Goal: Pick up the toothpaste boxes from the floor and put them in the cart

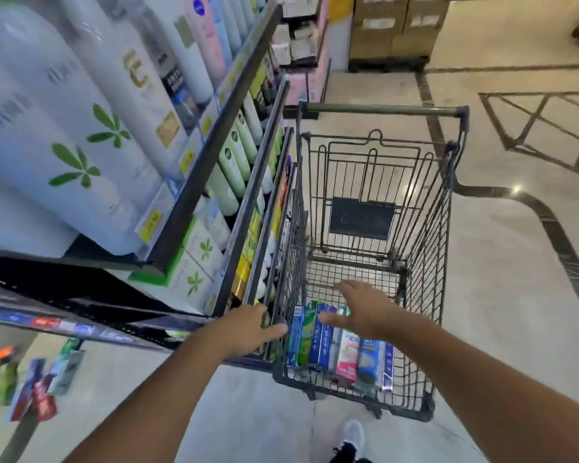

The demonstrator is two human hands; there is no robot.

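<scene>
I see floor boxes [30,385] lying left of the cart [448,228], long axes roughly upright. My left hand [248,332] is nearer; my right hand [365,312] hovers over carted boxes [345,355]. Both have fingers spread, holding nothing.

Wire cart [428,228], dark metal, standing on the pale floor [502,262] just beside the shelves [194,202], which carry white bottles [91,105] and boxed goods. Inside the cart, at its near end: a row of toothpaste boxes [328,345], blue, green and pink, lying side by side; more boxes [30,385], blurred, on the floor well left of the cart. Left hand [248,329] with fingers on the cart's near left rim; right hand [365,309] spread, fingers straight, over the boxes in the cart; one white shoe [353,432] on the floor below the cart's near end.
</scene>
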